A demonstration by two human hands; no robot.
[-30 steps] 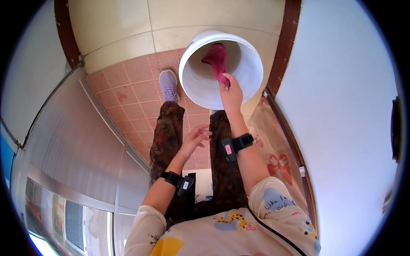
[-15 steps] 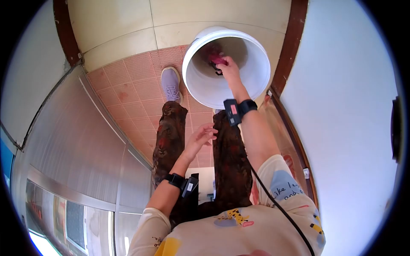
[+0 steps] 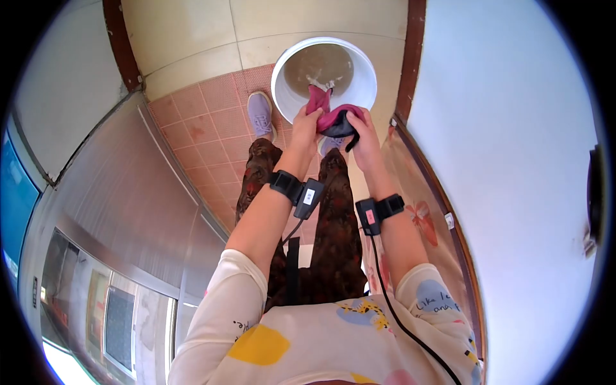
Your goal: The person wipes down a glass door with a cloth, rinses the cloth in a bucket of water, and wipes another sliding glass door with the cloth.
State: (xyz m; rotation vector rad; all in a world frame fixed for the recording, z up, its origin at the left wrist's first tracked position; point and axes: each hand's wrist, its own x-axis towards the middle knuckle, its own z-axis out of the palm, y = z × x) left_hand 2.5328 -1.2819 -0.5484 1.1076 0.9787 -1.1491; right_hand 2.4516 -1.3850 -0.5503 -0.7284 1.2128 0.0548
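Note:
A wet magenta and dark grey cloth (image 3: 333,118) is stretched between my two hands over the near rim of a white bucket (image 3: 368,83). My left hand (image 3: 304,131) is closed on its left side, and my right hand (image 3: 366,137) grips its right side. One magenta end rises toward the bucket's opening, while a dark strip hangs down beside my right hand. Murky brownish water (image 3: 314,67) with some pale froth shows inside the bucket.
My shoes (image 3: 260,112) stand on reddish tiles (image 3: 221,96) near the bucket. A metal-framed panel door (image 3: 135,173) is at left, and a white wall (image 3: 500,160) with brown trim at right. A black cable (image 3: 398,314) runs from my right wrist device.
My right hand has come up out of the bucket with the cloth. My left hand has moved forward and now holds the cloth too.

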